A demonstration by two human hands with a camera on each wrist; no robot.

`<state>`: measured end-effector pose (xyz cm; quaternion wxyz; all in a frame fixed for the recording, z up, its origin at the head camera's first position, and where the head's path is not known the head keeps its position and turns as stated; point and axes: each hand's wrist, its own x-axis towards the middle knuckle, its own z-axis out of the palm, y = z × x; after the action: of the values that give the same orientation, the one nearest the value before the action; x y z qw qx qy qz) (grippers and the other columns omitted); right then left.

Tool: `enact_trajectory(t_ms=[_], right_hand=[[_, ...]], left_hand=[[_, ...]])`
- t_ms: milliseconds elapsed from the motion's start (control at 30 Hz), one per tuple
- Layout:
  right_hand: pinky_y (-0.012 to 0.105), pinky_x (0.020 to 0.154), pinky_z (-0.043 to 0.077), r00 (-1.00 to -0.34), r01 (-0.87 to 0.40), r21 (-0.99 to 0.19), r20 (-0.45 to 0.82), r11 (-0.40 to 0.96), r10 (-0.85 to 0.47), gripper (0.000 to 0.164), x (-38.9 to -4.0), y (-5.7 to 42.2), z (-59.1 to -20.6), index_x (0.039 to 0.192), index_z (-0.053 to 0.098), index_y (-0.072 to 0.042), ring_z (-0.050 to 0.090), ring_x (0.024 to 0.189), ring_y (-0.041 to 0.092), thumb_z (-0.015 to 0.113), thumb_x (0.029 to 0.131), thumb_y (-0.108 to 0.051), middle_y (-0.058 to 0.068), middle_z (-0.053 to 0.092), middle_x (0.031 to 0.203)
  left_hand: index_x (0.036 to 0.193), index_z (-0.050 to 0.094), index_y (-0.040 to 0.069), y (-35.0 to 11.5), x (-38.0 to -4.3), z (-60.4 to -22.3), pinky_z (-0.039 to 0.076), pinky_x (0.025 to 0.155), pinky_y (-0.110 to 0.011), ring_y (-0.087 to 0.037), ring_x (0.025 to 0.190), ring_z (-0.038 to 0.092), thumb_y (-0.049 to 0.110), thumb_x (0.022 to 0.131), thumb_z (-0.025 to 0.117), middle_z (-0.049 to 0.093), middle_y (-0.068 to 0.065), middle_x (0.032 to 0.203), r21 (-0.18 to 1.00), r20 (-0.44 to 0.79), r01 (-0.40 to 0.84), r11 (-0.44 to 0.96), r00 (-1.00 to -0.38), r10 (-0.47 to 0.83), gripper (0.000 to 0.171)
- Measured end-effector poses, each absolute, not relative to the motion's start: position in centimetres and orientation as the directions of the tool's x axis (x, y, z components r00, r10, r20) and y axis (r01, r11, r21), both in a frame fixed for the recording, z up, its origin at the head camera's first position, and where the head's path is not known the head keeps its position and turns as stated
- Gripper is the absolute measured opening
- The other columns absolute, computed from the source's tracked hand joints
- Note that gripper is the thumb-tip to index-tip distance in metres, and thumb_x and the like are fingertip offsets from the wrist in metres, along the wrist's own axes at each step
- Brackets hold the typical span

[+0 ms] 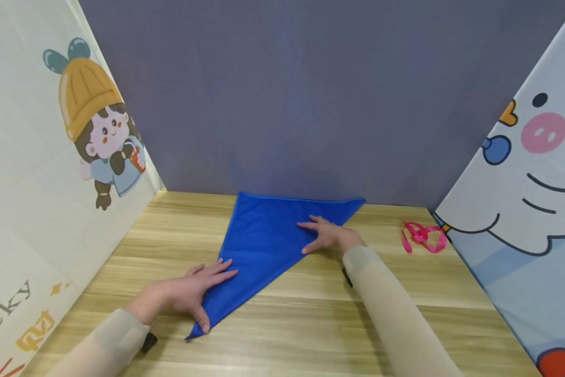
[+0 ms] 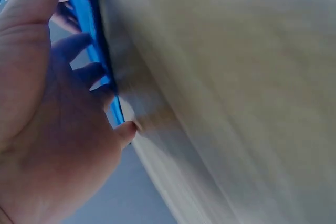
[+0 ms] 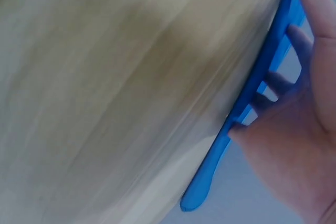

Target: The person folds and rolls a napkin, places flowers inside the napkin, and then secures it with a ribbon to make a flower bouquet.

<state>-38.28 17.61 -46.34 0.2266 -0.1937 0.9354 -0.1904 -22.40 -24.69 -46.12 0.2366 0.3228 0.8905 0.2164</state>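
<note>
A blue cloth [image 1: 263, 230] folded into a triangle lies flat on the wooden table, its long slanted edge facing me. My left hand [image 1: 190, 290] rests on the cloth's near left corner, thumb and fingers spread. Toward the far right part of the cloth, my right hand [image 1: 327, 234] touches it with spread fingertips. The left wrist view has the left palm [image 2: 63, 145] over the cloth edge, fingertips down on the blue fabric and the table. Seen from the right wrist, the right hand's fingers [image 3: 278, 83] press along the cloth's edge.
A pink ribbon [image 1: 423, 236] lies loosely coiled at the right of the wooden table [image 1: 301, 335]. A grey-blue panel [image 1: 287, 94] stands behind the table. Printed cartoon panels flank it on the left [image 1: 23, 173] and right [image 1: 536, 209].
</note>
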Motion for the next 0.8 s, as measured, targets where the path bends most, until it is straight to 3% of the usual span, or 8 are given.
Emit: enact_trajectory(t_ms=[233,367,467,533,633,800], right_hand=[[0.077,0.132,0.000,-0.823,-0.261,-0.427,-0.370,0.866,-0.431,0.096,-38.4,17.8,-46.7,0.171,0.030,-0.049,-0.011,0.171,0.042,0.082,0.092,-0.063,-0.002,-0.001,0.187],[0.076,0.131,-0.002,-0.819,-0.250,-0.440,-0.379,0.862,-0.431,0.097,-38.4,17.9,-46.8,0.171,0.030,-0.050,-0.013,0.170,0.043,0.083,0.091,-0.063,-0.003,-0.002,0.187],[0.076,0.132,-0.003,-0.819,-0.245,-0.438,-0.384,0.865,-0.426,0.097,-38.4,18.0,-46.8,0.171,0.030,-0.051,-0.013,0.170,0.043,0.083,0.091,-0.064,-0.003,-0.002,0.187],[0.076,0.132,-0.003,-0.822,-0.241,-0.442,-0.381,0.864,-0.424,0.097,-38.4,18.0,-46.7,0.171,0.030,-0.050,-0.013,0.170,0.044,0.084,0.091,-0.063,-0.003,-0.002,0.187],[0.075,0.132,-0.003,-0.826,-0.240,-0.447,-0.373,0.862,-0.423,0.096,-38.4,18.1,-46.7,0.171,0.031,-0.049,-0.013,0.170,0.044,0.084,0.091,-0.061,-0.003,-0.001,0.187],[0.073,0.133,-0.005,-0.826,-0.245,-0.459,-0.363,0.854,-0.432,0.096,-38.2,18.0,-46.8,0.171,0.031,-0.048,-0.013,0.171,0.043,0.082,0.092,-0.063,-0.002,0.000,0.187]], left_hand=[[0.177,0.019,0.012,-25.0,-21.9,-46.2,0.003,0.130,-0.078,-0.048,0.170,0.004,0.051,0.065,0.103,0.005,-0.017,0.185,0.532,-0.281,0.480,0.697,-0.677,0.681,0.145],[0.175,0.025,0.008,-24.5,-22.2,-45.7,0.011,0.128,-0.080,-0.051,0.168,0.014,0.051,0.067,0.103,0.015,-0.022,0.183,0.503,-0.276,0.494,0.710,-0.687,0.673,0.140],[0.171,0.030,0.002,-23.4,-23.3,-45.2,0.021,0.126,-0.079,-0.055,0.162,0.027,0.051,0.073,0.101,0.027,-0.029,0.176,0.484,-0.230,0.477,0.734,-0.740,0.632,0.131],[0.171,0.030,0.001,-22.5,-24.6,-45.1,0.026,0.127,-0.076,-0.057,0.161,0.029,0.049,0.079,0.098,0.029,-0.032,0.174,0.491,-0.187,0.455,0.743,-0.778,0.600,0.124],[0.173,0.025,0.002,-20.9,-26.6,-45.4,0.028,0.128,-0.072,-0.057,0.164,0.019,0.048,0.087,0.094,0.021,-0.034,0.177,0.513,-0.145,0.450,0.731,-0.794,0.591,0.119],[0.177,0.020,0.017,-19.1,-28.9,-46.1,0.015,0.132,-0.074,-0.054,0.168,-0.006,0.052,0.093,0.087,0.002,-0.022,0.184,0.516,-0.238,0.465,0.719,-0.728,0.643,0.113]])
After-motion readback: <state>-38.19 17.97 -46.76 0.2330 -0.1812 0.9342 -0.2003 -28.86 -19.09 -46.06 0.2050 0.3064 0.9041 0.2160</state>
